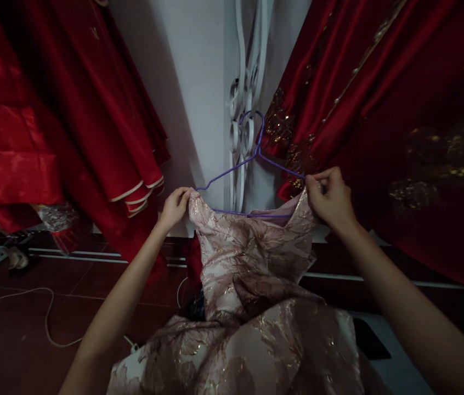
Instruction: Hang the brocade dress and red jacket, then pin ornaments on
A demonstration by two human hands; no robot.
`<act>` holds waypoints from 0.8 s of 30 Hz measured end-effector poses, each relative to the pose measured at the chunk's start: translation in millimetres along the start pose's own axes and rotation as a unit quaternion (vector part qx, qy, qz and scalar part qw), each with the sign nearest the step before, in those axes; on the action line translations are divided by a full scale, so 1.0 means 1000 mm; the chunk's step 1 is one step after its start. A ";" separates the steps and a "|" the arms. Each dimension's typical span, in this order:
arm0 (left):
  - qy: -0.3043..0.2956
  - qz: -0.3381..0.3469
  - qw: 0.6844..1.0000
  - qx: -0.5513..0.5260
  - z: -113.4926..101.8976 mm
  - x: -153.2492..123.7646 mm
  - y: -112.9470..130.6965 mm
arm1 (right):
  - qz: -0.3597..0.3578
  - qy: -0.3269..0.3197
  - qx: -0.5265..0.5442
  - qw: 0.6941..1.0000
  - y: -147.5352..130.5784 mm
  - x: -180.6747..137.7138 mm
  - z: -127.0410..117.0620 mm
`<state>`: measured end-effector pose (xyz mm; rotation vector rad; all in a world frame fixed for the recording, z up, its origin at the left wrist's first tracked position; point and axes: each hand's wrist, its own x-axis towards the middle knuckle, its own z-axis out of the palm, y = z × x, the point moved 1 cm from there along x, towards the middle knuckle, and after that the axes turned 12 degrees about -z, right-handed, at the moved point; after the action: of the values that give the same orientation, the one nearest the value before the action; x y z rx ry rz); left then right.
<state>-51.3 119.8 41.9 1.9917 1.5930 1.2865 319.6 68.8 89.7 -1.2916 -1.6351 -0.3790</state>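
Note:
A pale pink dress with gold floral pattern [252, 285] hangs from a thin purple wire hanger [252, 159] in front of me. My left hand [174, 207] pinches the dress's left shoulder at the hanger's left end. My right hand [330, 196] is closed on the right shoulder of the dress and the hanger's right end. The hanger's hook points up near a white scrolled metal ornament [243, 104]. The skirt spreads wide toward the bottom of the view.
Red satin garments hang at the left [71, 109] and at the right [400, 126], the right one with gold embroidery. A white wall [191, 82] stands behind. A white cable [46, 312] lies on the dark red floor.

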 end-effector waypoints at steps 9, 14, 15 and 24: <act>0.062 -0.034 0.997 0.018 -0.006 -0.005 0.008 | 0.000 0.001 0.003 1.000 0.000 0.002 -0.006; 0.082 -0.113 0.990 0.003 -0.012 -0.028 -0.039 | -0.008 0.016 0.000 1.000 0.001 0.003 -0.004; 0.079 -0.120 0.990 -0.002 -0.011 -0.030 -0.043 | -0.009 0.015 -0.001 1.000 0.000 0.003 -0.004; 0.068 -0.161 0.984 0.031 -0.011 -0.036 -0.049 | -0.019 0.020 0.009 1.000 -0.001 0.004 -0.004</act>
<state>-90.7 101.7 -1.9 1.6202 1.9453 1.2791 321.0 67.6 95.7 -1.2329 -1.6281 -0.4091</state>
